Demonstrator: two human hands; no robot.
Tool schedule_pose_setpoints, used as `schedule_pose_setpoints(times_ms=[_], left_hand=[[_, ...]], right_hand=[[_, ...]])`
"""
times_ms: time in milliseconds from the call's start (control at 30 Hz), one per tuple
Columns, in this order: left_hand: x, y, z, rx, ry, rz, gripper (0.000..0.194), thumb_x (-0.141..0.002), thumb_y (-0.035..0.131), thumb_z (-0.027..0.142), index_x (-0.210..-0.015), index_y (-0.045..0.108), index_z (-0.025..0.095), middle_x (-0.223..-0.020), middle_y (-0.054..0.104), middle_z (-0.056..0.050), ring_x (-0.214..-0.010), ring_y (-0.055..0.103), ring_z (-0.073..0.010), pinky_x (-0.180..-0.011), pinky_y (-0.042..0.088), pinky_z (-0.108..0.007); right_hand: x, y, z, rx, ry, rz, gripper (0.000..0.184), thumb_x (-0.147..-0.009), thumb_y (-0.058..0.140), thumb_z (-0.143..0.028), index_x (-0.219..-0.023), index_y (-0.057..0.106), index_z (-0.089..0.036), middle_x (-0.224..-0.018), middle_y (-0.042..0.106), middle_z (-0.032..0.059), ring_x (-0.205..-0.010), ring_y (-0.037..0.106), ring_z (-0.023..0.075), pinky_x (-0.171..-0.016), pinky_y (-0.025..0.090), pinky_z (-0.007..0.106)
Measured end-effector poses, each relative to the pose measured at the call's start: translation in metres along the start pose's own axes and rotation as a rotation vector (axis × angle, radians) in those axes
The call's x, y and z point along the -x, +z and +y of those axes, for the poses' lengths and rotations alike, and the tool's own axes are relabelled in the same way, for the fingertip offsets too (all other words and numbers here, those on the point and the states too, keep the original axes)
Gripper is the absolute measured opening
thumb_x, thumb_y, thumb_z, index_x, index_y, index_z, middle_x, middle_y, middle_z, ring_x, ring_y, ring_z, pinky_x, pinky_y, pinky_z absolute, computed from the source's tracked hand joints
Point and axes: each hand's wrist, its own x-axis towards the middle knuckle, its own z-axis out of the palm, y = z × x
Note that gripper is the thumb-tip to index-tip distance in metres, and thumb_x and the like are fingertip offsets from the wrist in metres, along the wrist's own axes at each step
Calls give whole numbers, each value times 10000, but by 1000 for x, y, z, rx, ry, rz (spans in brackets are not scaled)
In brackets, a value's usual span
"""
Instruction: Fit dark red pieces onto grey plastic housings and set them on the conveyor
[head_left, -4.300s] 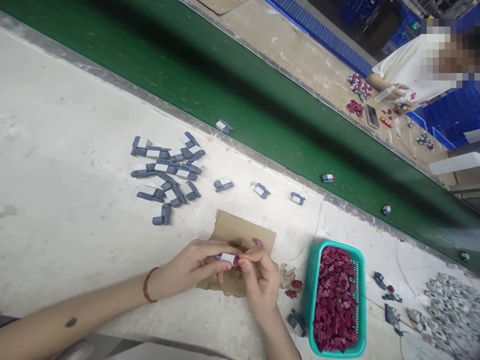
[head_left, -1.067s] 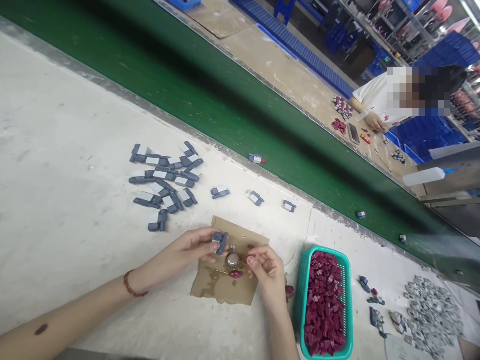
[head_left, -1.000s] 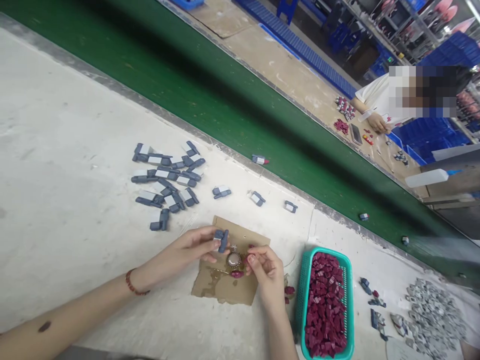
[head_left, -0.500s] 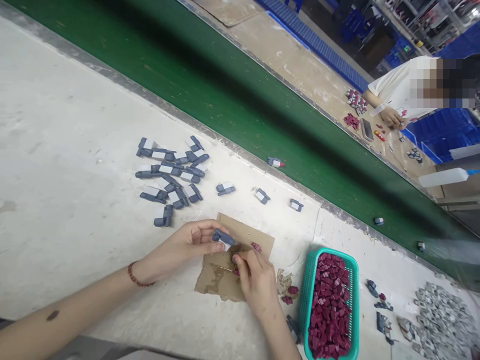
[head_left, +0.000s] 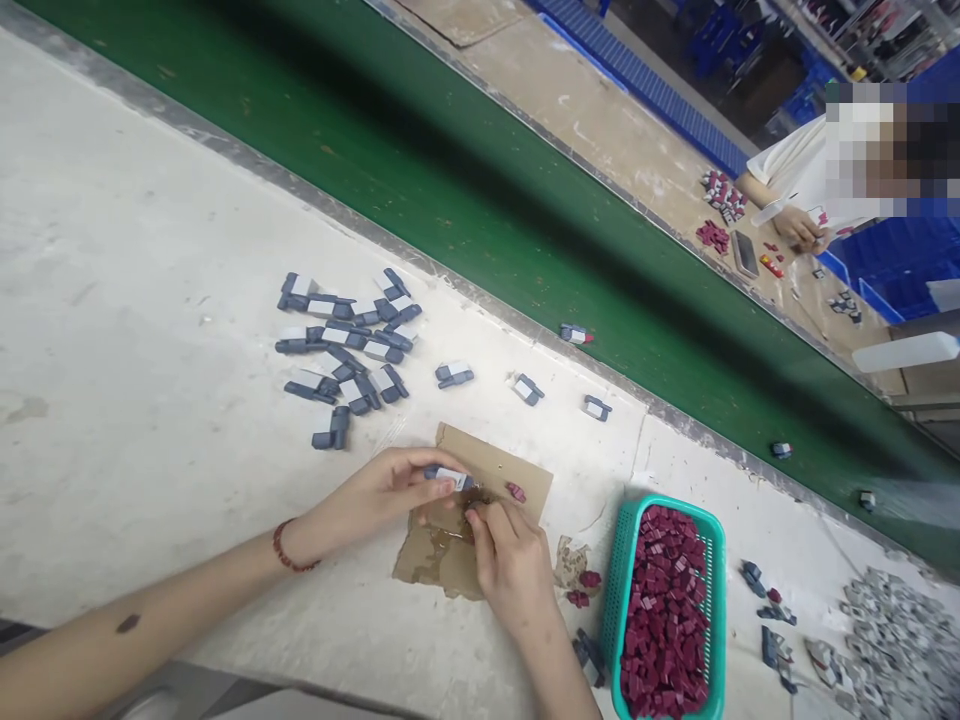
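My left hand (head_left: 382, 492) pinches a small blue-grey and white plastic part (head_left: 448, 476) above a scrap of brown cardboard (head_left: 442, 550). My right hand (head_left: 510, 565) is curled just right of it, fingertips pressed down on the cardboard beside the part; what they hold is hidden. A dark red piece (head_left: 515, 491) lies on the cardboard near my right hand. A red cord bracelet (head_left: 289, 548) circles my left wrist.
A pile of blue-grey parts (head_left: 345, 345) lies far left, with singles (head_left: 528, 388) trailing right. A teal basket (head_left: 712, 560) of dark red pieces stands right; grey parts (head_left: 896, 625) beyond. A green conveyor belt (head_left: 450, 190) carries parts (head_left: 575, 334). Another person (head_left: 802, 180) works across it.
My right hand dropped from beside the small round metal item onto the cardboard, covering it. My left hand turned the blue-grey part flat. The part on the belt drifted right.
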Motion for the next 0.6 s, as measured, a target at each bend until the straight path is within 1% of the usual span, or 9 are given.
schedule_pose_setpoints(times_ms=[67, 167, 233, 300, 367, 467, 533, 600], left_hand=[[1, 1, 0, -52, 60, -13, 346, -734, 696, 499, -864, 705, 179, -758, 706, -36, -581, 602, -153, -493, 493, -235], [2, 4, -2, -93, 101, -75, 371, -823, 591, 521, -901, 703, 176, -644, 657, -12, -498, 553, -128, -458, 460, -220], [3, 5, -4, -123, 130, -97, 395, -864, 532, 517, -978, 691, 173, -670, 652, -15, -510, 564, -133, -443, 446, -213], [4, 6, -6, -186, 179, -84, 393, -890, 498, 485, -1054, 673, 174, -723, 665, -26, -542, 578, -140, -465, 461, -215], [5, 6, -9, -295, 241, -46, 349, -896, 503, 429, -1071, 676, 180, -801, 701, -47, -632, 622, -164, -532, 496, -224], [5, 5, -14, -447, 332, 12, 277, -873, 548, 350, -1033, 715, 198, -982, 747, -75, -850, 678, -222, -663, 536, -242], [5, 5, -17, -481, 372, 24, 271, -866, 560, 327, -1042, 728, 206, -1059, 749, -79, -935, 686, -242, -744, 545, -260], [4, 6, -19, -485, 395, 25, 279, -869, 557, 315, -1060, 732, 210, -1080, 749, -82, -951, 694, -243, -789, 546, -273]], right_hand=[[0, 0, 0, -12, 15, 25, 305, -976, 380, -193, -710, 521, -244, -635, 552, 20, -575, 515, 171, -539, 389, 274], [1, 2, 0, -46, 37, 33, 281, -952, 411, -178, -696, 505, -243, -609, 534, 7, -546, 504, 167, -521, 367, 268], [2, 3, -1, -80, 64, 36, 271, -937, 412, -175, -690, 505, -236, -610, 541, 11, -547, 505, 168, -521, 363, 267], [3, 4, 0, -143, 121, 53, 267, -930, 418, -205, -683, 516, -228, -616, 552, 16, -550, 505, 165, -518, 362, 264], [3, 3, 2, -288, 232, 77, 274, -929, 452, -278, -673, 532, -221, -587, 547, 2, -520, 491, 148, -495, 358, 251], [3, -1, 5, -612, 408, 156, 325, -891, 540, -439, -660, 542, -210, -502, 501, -37, -444, 439, 113, -438, 335, 225], [2, -2, 5, -796, 467, 223, 369, -844, 589, -521, -659, 541, -206, -471, 483, -50, -414, 414, 99, -410, 322, 215], [0, -3, 4, -908, 486, 261, 387, -807, 626, -553, -662, 543, -204, -463, 486, -52, -397, 401, 92, -392, 319, 209]])
